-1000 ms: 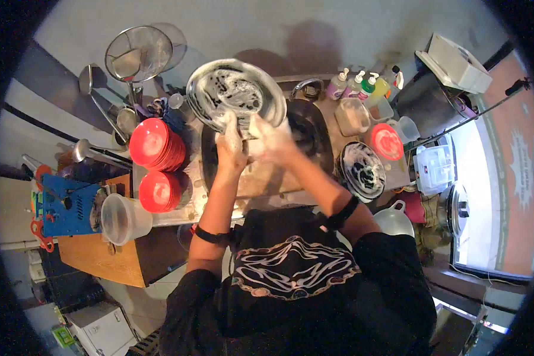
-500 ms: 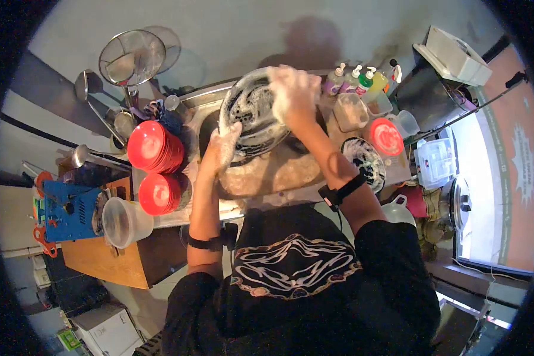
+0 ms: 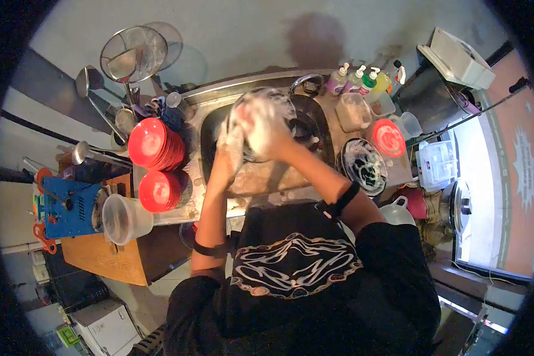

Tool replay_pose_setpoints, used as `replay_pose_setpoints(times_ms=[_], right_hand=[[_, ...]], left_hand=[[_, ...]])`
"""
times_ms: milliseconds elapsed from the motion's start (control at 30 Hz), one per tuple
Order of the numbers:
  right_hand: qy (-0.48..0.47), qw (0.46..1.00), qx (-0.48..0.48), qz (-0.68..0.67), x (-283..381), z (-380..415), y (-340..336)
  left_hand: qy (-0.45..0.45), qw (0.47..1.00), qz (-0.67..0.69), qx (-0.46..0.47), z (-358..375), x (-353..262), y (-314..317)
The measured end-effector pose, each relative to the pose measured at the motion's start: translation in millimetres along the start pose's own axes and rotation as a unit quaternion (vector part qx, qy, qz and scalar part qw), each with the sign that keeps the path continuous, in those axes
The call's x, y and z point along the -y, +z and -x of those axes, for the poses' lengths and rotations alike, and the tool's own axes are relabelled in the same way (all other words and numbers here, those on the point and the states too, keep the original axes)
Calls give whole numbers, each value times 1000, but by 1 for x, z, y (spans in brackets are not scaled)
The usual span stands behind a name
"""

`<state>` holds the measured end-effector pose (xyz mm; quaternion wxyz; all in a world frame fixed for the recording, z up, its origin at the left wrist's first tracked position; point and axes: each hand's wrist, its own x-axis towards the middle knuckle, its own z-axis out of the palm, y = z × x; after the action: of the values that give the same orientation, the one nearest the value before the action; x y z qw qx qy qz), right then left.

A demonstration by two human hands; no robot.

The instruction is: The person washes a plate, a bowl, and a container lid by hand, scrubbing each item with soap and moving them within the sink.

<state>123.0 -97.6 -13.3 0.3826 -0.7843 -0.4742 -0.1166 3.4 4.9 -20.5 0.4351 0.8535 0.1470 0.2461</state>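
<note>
We grip the soapy glass plate (image 3: 273, 113) from both sides: our left hand (image 3: 231, 142) is wrapped around its left rim, fingers curled closed on the edge, while our right hand (image 3: 264, 127), thick with foam, presses flat on the plate's face; we cannot tell whether a sponge is under that palm. The plate is tilted up over the sink (image 3: 258, 169), just in front of the tap (image 3: 305, 80), and mostly hidden behind our hands.

To the right of the sink, one more sudsy plate (image 3: 362, 166) lies on the counter, with one red lid (image 3: 388, 137) just beyond it and one clear square tub (image 3: 353, 113) nearer the wall. We count four soap bottles (image 3: 362, 80) in a row behind the tub, close to the tap.

To the left, two stacks of red bowls (image 3: 151, 145) sit side by side, one nearer the wall and one nearer us (image 3: 159, 191); how many bowls each stack holds is not clear. One clear plastic cup (image 3: 124, 221) lies on its side on the wooden counter (image 3: 110, 261) beside one blue box (image 3: 65, 207). One round wire strainer (image 3: 133, 54) hangs against the wall, with ladles below it, too jumbled for us to count.

We wear one dark band on each wrist.
</note>
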Motion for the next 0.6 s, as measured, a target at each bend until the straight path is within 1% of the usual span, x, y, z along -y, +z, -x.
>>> replay_pose_setpoints(times_ms=[33,67,100,133,167,200,233,267,300,333,367,400,433,500,533,567,600], right_hand=[[-91,992,50,-74,4,7,-2],[-110,988,79,-72,5,17,-8],[-129,983,107,-70,2,25,-15],[-175,980,95,-29,-14,23,-18],[-220,972,83,12,-31,18,-18],[-84,989,112,43,-36,15,-16],[12,990,82,118,-40,12,-12],[80,986,48,137,-40,7,-5],[147,977,14,154,-37,3,3],[41,986,14,161,-35,3,8],[-64,984,15,166,-31,7,12],[-60,997,40,-34,-29,11,20],[-111,991,76,9,-23,20,19],[-140,979,95,110,-29,19,5],[-114,982,69,131,-37,18,-5],[-88,983,44,152,-45,14,-10],[59,985,4,163,-47,7,2]], left_hand=[[36,996,-74,-30,-7,0,-5],[-74,997,20,-33,-1,-2,-13],[6,997,-31,-66,1,70,-4],[-54,995,74,-43,-1,28,-17],[-114,977,178,-19,-1,-17,-30],[-117,977,178,-19,1,-15,-29],[-77,996,42,17,3,-12,-28],[-35,994,-94,52,4,-9,-26],[0,997,-79,18,7,-13,-16],[-21,998,-45,35,5,-17,-9],[-43,998,-10,52,2,-20,-6],[105,987,-116,36,3,15,3],[106,987,-116,36,4,17,1],[84,993,-68,-48,5,21,-4],[89,985,-144,-19,5,12,-14],[88,985,-145,-18,6,1,-17],[1,997,-79,-9,5,-22,-18]])
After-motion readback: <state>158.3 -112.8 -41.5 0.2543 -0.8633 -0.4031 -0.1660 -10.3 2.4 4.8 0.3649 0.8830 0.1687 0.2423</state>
